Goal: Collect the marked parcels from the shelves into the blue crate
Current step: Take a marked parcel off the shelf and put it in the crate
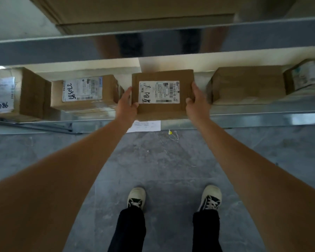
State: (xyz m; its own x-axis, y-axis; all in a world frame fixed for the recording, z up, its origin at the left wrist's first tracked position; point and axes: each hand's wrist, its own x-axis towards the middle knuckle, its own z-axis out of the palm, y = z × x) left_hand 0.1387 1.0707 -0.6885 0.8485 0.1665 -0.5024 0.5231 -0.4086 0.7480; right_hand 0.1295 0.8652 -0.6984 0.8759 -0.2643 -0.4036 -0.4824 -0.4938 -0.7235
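Observation:
A brown cardboard parcel (pixel 162 110) with a white shipping label and black handwriting sits at the front edge of the lower metal shelf (pixel 262 117). My left hand (pixel 126 106) presses its left side and my right hand (pixel 196 101) presses its right side, so both hold it between them. Its front overhangs the shelf edge slightly. The blue crate is out of view.
Left of the held parcel stand a parcel marked 270586 (pixel 84 93) and one marked 7786 (pixel 16 93). Two more parcels (pixel 247 84) lie to its right. A large flat carton (pixel 144 11) rests on the upper shelf. My feet (pixel 136 197) stand on grey floor.

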